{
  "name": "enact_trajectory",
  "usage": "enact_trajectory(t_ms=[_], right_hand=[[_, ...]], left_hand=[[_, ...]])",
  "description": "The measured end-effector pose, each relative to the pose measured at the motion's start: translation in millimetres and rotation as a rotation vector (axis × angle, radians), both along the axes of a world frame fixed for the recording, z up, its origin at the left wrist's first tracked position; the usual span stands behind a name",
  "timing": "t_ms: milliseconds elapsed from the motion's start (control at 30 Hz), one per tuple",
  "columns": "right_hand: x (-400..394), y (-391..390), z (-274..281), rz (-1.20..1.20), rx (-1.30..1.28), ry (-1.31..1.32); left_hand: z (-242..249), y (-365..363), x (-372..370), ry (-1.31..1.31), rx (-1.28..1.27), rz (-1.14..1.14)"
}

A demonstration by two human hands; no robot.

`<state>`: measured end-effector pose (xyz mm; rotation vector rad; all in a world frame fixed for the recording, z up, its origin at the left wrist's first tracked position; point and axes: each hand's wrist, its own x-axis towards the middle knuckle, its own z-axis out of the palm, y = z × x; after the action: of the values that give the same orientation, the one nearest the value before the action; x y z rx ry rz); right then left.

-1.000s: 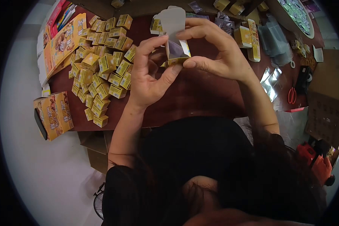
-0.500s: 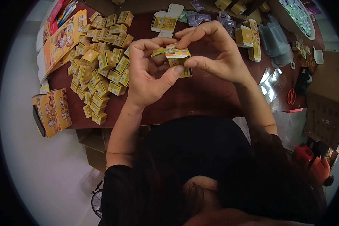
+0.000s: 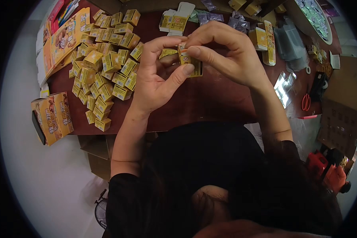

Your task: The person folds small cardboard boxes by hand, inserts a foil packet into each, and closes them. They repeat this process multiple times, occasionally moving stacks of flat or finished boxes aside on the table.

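A small yellow box [image 3: 185,59] is held up over the dark red table between both hands. My left hand [image 3: 156,73] grips it from the left, thumb at its lower front and index finger along the top. On its upper right, my right hand [image 3: 230,53] pinches the flap end with thumb and fingers, covering much of the box. Beneath and behind the hands, a flat yellow carton piece [image 3: 197,70] shows on the table. Flattened yellow cartons with white flaps [image 3: 173,23] lie stacked just beyond the hands.
Many small yellow boxes [image 3: 112,62] are heaped on the left. Printed display sheets [image 3: 67,43] and an orange carton [image 3: 53,117] sit farther left. To the right are clear plastic bags [image 3: 290,43], red scissors [image 3: 306,102] and a tray of green sachets [image 3: 315,20].
The box's white-edged flap, raised and visible before, is now pressed down under my right hand. My right thumb has moved up and left onto the box.
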<state>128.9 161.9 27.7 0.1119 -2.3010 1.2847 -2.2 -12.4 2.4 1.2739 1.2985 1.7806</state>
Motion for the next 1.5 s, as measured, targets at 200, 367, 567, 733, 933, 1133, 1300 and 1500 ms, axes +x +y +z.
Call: enact_trajectory(t_ms=[200, 367, 567, 733, 933, 1133, 1300, 1500], right_hand=[[5, -15, 5, -0.054, 0.199, 0.033], [-3, -15, -1, -0.036, 0.222, 0.071], [-22, -21, -15, 0.000, 0.191, 0.050], [-37, -24, -21, 0.095, 0.006, 0.012], [-58, -17, -48, -0.238, 0.236, -0.202], [-82, 15, -114, -0.571, 0.602, -0.363], [-108, 15, -108, -0.568, 0.674, -0.504], [-116, 23, -110, -0.492, 0.717, -0.544]], left_hand=[[-3, -3, -7, -0.035, -0.026, 0.008], [8, -15, -11, -0.261, -0.067, -0.131], [26, -33, -47, 0.759, -0.188, 0.139], [42, -39, -63, 0.880, -0.207, 0.174], [35, -38, -131, 0.875, -0.307, 0.462], [7, -44, -211, 1.162, -0.933, 0.488], [21, -25, -165, 1.262, -0.696, 0.618], [-11, -4, -33, 1.397, -0.283, 0.214]])
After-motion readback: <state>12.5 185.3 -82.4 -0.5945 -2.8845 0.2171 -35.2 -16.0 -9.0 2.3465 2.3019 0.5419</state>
